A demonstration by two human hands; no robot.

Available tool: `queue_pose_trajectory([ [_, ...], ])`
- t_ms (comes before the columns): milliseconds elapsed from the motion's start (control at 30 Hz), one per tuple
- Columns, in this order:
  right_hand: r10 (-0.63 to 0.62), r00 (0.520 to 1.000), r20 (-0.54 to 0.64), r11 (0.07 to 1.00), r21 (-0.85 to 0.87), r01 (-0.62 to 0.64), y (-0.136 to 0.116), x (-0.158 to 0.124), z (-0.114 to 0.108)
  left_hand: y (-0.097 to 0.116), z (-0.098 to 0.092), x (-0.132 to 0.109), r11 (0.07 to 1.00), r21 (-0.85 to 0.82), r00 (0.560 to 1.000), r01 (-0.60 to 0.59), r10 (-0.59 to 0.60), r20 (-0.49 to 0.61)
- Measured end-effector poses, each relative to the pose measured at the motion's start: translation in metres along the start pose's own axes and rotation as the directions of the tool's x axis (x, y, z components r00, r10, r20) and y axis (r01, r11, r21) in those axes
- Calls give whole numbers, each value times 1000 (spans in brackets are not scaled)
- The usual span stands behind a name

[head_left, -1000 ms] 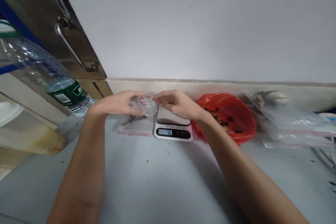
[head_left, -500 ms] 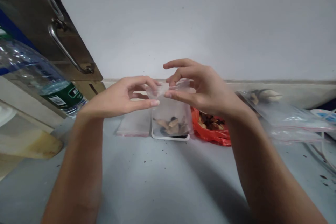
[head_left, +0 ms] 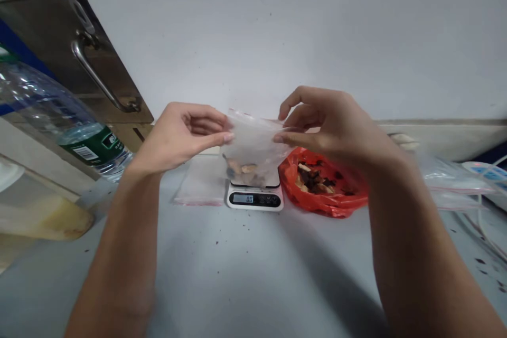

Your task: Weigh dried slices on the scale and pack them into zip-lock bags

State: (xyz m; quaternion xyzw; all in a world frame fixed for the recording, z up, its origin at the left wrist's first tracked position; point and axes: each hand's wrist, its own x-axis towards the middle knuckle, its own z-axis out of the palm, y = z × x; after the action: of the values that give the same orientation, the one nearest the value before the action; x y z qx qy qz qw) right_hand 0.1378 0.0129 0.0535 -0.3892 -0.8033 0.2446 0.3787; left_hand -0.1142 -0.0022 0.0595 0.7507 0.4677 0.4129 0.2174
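A clear zip-lock bag (head_left: pixel 257 140) with several brown and dark dried pieces (head_left: pixel 242 168) at its bottom hangs between my hands. My left hand (head_left: pixel 194 134) pinches its upper left edge between thumb and fingers. On the opposite edge, my right hand (head_left: pixel 317 121) grips the bag the same way. Directly below and behind it stands a white digital scale (head_left: pixel 233 206), its display reading 0.0; the bag hides most of the weighing plate. To the scale's right, a red plastic bag (head_left: pixel 336 206) lies open with dark and pale dried pieces inside.
Flat zip-lock bags (head_left: pixel 200 185) lie left of the scale on the grey table (head_left: pixel 222 274). Filled clear bags (head_left: pixel 451 174) and a white cable (head_left: pixel 483 227) are at the right. A large water bottle (head_left: pixel 91 142) and a plastic container (head_left: pixel 47 206) stand left. A wall rises behind.
The bag has lifted, uncovering the scale's display. My hands have moved apart, the right one shifting rightward, and the bag's top is stretched wider between them.
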Motion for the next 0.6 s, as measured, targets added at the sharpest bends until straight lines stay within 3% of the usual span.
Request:
queue_pose_trajectory([
  [267,-55,990,130,993,-95,67,-3,6,10,8,13,0,996,42,995,-85,82,63],
  [600,-96,987,132,993,-58,104,-7,10,20,4,10,1,979,145,987,-145,134,85],
])
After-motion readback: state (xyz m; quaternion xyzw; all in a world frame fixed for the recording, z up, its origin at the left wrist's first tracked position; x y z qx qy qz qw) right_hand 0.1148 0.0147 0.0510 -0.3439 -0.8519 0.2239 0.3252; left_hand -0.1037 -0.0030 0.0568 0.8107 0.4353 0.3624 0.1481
